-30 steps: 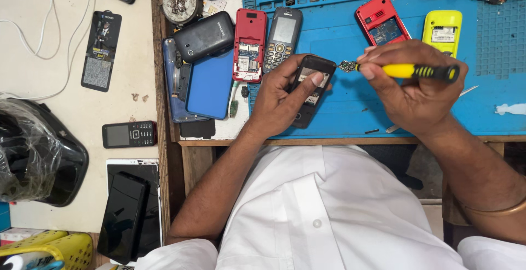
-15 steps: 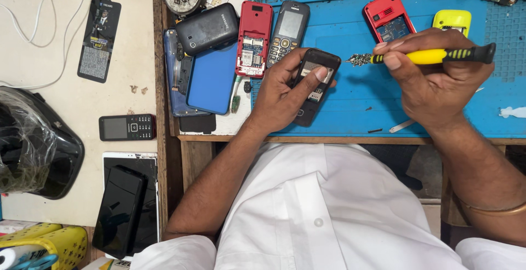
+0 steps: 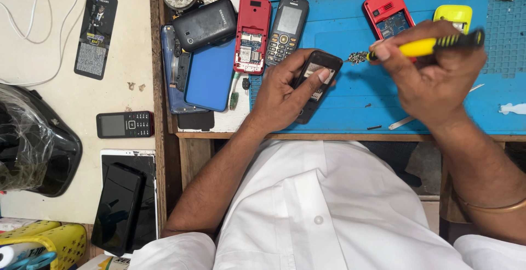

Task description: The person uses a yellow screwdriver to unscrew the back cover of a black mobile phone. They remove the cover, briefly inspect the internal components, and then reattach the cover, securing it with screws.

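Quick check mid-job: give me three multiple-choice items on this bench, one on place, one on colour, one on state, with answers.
1. Where is the red open-backed phone?
A. on the blue mat's left edge
B. on the floor
C. in the left hand

2. What colour is the screwdriver handle?
A. green
B. yellow
C. white

3. What does the left hand hold?
A. nothing
B. a cable
C. a small black phone

A: it lies beside the grey keypad phone.
B: yellow with a black end, in the right hand.
C: the fingers wrap it.
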